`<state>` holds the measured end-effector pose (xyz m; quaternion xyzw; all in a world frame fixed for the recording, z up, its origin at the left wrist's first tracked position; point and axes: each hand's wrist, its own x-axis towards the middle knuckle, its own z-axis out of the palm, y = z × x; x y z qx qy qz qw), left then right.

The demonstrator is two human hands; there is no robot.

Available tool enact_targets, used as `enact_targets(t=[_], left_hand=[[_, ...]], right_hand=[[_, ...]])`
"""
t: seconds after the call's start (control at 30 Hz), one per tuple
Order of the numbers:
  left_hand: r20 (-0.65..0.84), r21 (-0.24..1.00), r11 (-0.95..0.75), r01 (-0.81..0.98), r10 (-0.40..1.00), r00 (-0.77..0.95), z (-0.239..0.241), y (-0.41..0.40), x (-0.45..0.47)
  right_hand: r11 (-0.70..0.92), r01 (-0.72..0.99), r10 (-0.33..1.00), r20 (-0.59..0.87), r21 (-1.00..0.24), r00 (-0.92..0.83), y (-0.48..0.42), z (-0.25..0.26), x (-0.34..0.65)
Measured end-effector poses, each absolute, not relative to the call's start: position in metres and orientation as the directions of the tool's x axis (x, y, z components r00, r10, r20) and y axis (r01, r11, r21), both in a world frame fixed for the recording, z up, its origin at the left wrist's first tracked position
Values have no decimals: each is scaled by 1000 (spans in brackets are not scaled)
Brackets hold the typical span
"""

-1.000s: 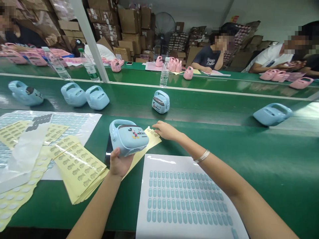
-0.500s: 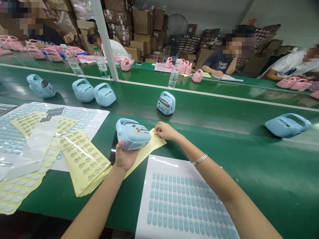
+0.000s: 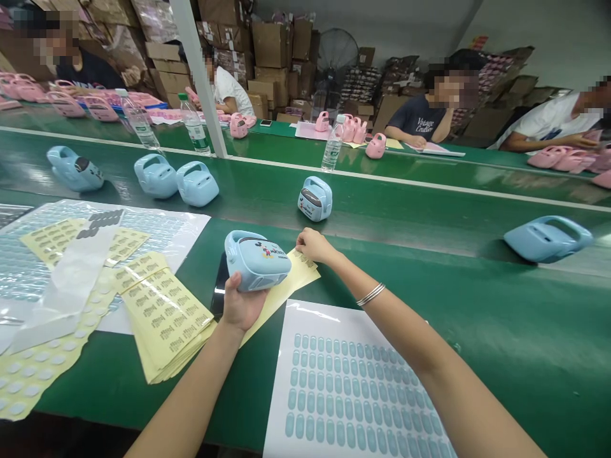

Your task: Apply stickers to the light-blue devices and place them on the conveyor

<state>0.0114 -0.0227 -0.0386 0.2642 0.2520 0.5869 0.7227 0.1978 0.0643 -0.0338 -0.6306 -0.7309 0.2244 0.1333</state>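
Note:
My left hand (image 3: 242, 306) grips a light blue speaker (image 3: 260, 262) with a carry handle from below, its cartoon-printed front tilted up. Under and beyond it lies a yellow sticker sheet (image 3: 281, 289) with small printed labels at its far end. My right hand (image 3: 315, 246) is closed in a pinch at that far corner; whatever is between the fingertips is too small to see. A dark flat object (image 3: 219, 289) shows partly behind my left hand. Below my right forearm lies a white sheet (image 3: 281, 381) with rows of blue-green oval stickers.
On the left are a stack of yellow label sheets (image 3: 165, 312), a sheet of round stickers (image 3: 42, 369) and more oval stickers. Blue speakers (image 3: 198, 184) stand along the green belt, one (image 3: 548, 240) at far right. Water bottles (image 3: 333, 145) and co-workers are across.
My right hand has shifted slightly and stays pinched at the sheet's far end, where more printed labels show. The speaker in my left hand is held almost the same.

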Motion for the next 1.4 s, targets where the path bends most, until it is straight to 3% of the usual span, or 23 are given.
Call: enact_targets(t=[0.17, 0.33, 0.5, 0.63, 0.9, 1.13, 1.3, 1.4], left_hand=[[-86, 661, 177, -729, 983, 162, -38, -23, 12], [-67, 640, 170, -749, 984, 166, -36, -23, 13], [-66, 594, 188, -782, 980, 186, -34, -25, 16], [-84, 537, 203, -818, 979, 188, -33, -29, 18], [-43, 410, 190, -892, 981, 190, -31, -31, 19], [-45, 388, 201, -899, 979, 199, -31, -32, 18], [-49, 421, 170, -891, 985, 164, -29, -34, 20], [-119, 471, 170, -865, 985, 129, -31, -34, 19]], right_hand=[[126, 737, 950, -134, -664, -283, 59, -30, 206], [115, 446, 893, -104, -888, -438, 49, -14, 223], [168, 138, 947, 121, -976, -299, 20, -3, 209], [246, 29, 949, 235, -969, -210, -10, -1, 174], [255, 48, 967, 255, -966, 4, -28, -7, 139], [350, 228, 927, 371, -909, 57, -25, -12, 136], [508, 459, 769, 624, -729, 141, -26, -24, 129], [595, 567, 691, 723, -570, 0, -36, -28, 126]])
